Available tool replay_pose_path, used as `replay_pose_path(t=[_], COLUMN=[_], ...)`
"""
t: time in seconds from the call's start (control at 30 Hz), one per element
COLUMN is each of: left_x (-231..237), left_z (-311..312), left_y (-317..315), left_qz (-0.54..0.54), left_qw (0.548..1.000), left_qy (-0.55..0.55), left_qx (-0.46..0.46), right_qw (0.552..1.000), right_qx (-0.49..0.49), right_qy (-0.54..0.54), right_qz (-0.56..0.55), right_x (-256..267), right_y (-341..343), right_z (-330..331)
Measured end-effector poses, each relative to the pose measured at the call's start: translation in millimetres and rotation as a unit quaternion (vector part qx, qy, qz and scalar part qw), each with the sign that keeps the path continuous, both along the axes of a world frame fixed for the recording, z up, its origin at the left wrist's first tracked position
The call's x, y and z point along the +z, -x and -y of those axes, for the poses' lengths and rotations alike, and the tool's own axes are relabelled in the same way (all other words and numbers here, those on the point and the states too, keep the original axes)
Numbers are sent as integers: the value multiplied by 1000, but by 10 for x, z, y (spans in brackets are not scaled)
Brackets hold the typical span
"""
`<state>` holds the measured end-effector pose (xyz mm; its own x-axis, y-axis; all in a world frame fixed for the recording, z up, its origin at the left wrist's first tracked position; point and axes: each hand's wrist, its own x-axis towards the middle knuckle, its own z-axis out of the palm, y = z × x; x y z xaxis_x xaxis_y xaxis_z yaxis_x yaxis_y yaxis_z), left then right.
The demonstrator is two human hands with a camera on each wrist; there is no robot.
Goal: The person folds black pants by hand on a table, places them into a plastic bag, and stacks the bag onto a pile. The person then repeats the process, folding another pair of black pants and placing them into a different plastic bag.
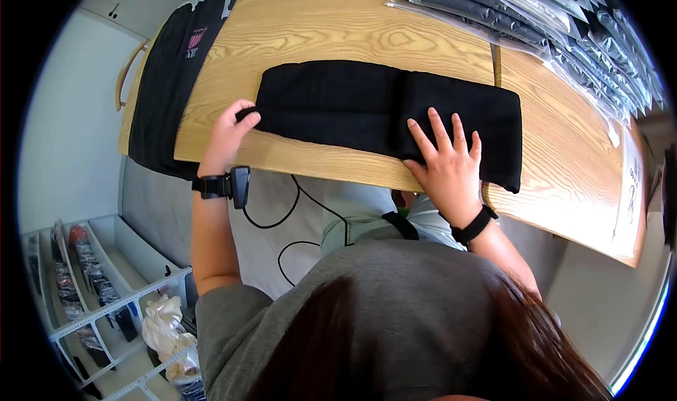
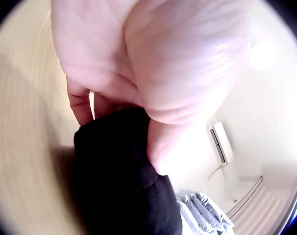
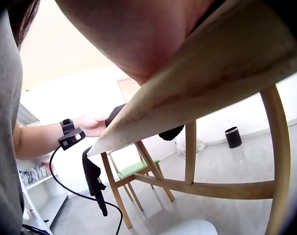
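Note:
A long, folded piece of black fabric lies along the near side of the wooden table. At its near left corner my left hand pinches the edge between thumb and fingers. The left wrist view shows the same hand close up, thumb on one side of the thick black fold and fingers on the other. My right hand rests spread on the right part of the fabric, palm down. In the right wrist view the table's edge hides most of that hand.
Another black garment with a pink print drapes over the table's left end. Plastic-bagged dark garments are piled at the back right. A divided white shelf stands low on the left. A cable hangs below the table edge.

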<state>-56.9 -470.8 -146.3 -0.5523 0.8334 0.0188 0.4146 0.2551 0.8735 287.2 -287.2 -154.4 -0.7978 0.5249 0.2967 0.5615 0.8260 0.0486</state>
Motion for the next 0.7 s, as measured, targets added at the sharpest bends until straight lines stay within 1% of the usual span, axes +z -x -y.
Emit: replay_pose_path(t=[0.07,0.1,0.17,0.2,0.27,0.33,0.4,0.47,0.5,0.57,0.6,0.67,0.7], left_x=[76,66,64,73,96,-28,18,104,127,152,151,126,106], left_z=[-138,-195,-297,-334,-391,-355,-338,-370,-391,-403,-386,-370,-373], left_y=[93,133,176,177,172,299,277,219,166,57,31,-1,-3], left_qz=[16,17,-19,-19,-75,-83,-94,-126,-128,-42,-44,48,42], left_qw=[999,999,988,988,969,968,967,925,924,932,931,953,954], left_qy=[13,12,147,147,231,235,237,357,360,350,351,266,265], left_qx=[-33,-34,-37,-38,-47,-36,-22,22,24,86,87,138,136], right_qw=[1000,1000,1000,1000,1000,1000,1000,1000,1000,1000,1000,1000,1000], right_qx=[-1,1,0,0,-2,1,-4,-2,-3,-1,0,1,2], right_qy=[1,1,4,8,9,12,11,13,14,15,12,13,12], right_qz=[2,4,5,4,6,9,4,0,-2,-6,-8,-12,-13], right_x=[7,11,15,16,34,31,20,27,30,30,30,19,16], right_y=[0,-4,-10,-9,-1,-4,1,4,3,-2,-7,-14,-16], right_z=[3,-2,-1,1,-1,0,-4,-4,1,7,6,4,1])
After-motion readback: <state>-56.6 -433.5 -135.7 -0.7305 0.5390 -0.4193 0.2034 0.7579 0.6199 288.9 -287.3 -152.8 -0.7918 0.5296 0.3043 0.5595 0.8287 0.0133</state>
